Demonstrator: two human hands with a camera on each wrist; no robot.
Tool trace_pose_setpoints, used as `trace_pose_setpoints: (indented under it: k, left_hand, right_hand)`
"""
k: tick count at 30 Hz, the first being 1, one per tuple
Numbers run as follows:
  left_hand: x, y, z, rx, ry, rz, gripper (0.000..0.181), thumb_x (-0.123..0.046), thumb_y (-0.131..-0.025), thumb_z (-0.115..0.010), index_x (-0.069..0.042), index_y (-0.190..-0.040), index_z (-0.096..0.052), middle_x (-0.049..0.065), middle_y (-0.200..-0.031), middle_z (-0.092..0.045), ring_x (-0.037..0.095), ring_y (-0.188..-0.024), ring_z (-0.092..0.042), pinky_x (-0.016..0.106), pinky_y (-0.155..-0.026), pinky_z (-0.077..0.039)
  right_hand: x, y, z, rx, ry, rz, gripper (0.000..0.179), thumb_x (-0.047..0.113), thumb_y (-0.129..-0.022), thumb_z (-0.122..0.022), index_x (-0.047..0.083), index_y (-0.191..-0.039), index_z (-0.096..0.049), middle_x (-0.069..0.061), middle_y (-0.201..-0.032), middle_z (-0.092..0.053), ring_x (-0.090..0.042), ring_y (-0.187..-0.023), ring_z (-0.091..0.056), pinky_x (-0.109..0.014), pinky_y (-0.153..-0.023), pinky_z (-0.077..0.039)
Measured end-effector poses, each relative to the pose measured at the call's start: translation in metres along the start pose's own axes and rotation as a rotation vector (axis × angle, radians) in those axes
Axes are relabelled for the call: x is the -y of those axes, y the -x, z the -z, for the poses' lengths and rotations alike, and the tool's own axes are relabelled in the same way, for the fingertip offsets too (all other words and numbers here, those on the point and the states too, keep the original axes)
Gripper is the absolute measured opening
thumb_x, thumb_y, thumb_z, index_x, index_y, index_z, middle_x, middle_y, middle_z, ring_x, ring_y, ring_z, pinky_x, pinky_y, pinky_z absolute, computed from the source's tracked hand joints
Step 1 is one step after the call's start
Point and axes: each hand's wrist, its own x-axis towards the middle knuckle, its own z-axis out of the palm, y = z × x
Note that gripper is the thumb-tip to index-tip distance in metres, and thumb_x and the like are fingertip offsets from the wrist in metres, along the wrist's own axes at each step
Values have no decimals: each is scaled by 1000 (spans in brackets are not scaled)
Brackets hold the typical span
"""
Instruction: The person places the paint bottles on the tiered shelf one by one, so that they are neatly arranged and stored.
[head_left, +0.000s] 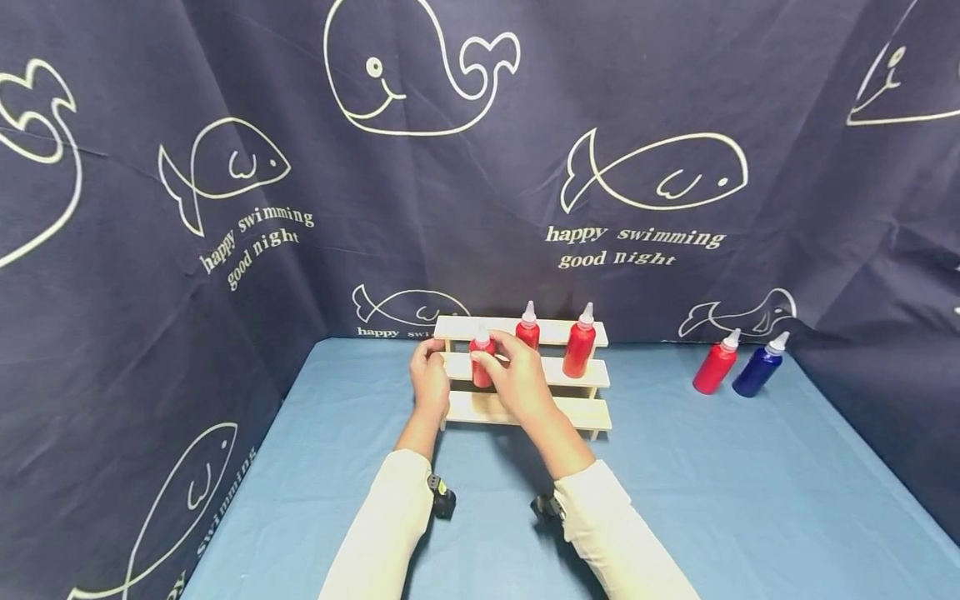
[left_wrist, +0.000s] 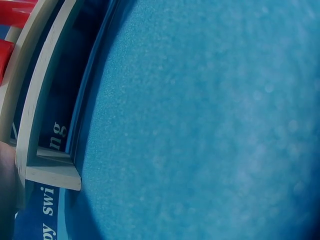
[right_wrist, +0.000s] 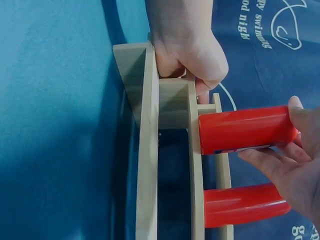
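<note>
Red bottle (head_left: 482,378) meets the rack (head_left: 576,412) gripped by the left hand (head_left: 431,382), pinched by the right hand (head_left: 522,382), beside which two shelved bottles (head_left: 579,352) stand, while a spare bottle (head_left: 715,370) and a blue bottle (head_left: 757,372), seemingly left to shelve, wait farther right on the desk (head_left: 712,492).

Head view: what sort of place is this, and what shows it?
Probably a staged tabletop workspace: a blue table, dark printed fabric behind it, and a wooden rack with red bottles.
</note>
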Motion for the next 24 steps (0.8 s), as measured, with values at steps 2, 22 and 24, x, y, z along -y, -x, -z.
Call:
trace_pose_setpoints:
  k: [2, 22, 24]
  left_hand:
    - [-3, 0, 1, 2, -3, 1, 31, 10, -87, -44, 13, -108, -66, 13, -104, -62, 31, -101, -56, 23, -82, -44]
    - [-3, -1, 0, 84, -41, 7, 46, 10, -92, -39, 11, -132, -63, 30, -131, -62, 33, -124, -57, 42, -109, -43]
    - [-4, -2, 0, 91, -49, 27, 50, 9, -92, -38, 10, -133, -65, 29, -132, -65, 30, -122, -58, 42, -109, -44]
  right_hand:
    - [0, -4, -3, -13, 24, -4, 46, 9, -87, -84, -2, -129, -70, -22, -123, -76, -36, -118, -74, -47, -99, -59]
    - [-15, -8, -36, -130, 98, 21, 60, 4, -82, -88, 4, -137, -65, -22, -129, -74, -36, -111, -77, -46, -95, -62]
    - [-16, -8, -37, -138, 105, 17, 60, 4, -82, -88, 5, -137, -64, -21, -128, -74, -35, -111, -77, -46, -95, -62]
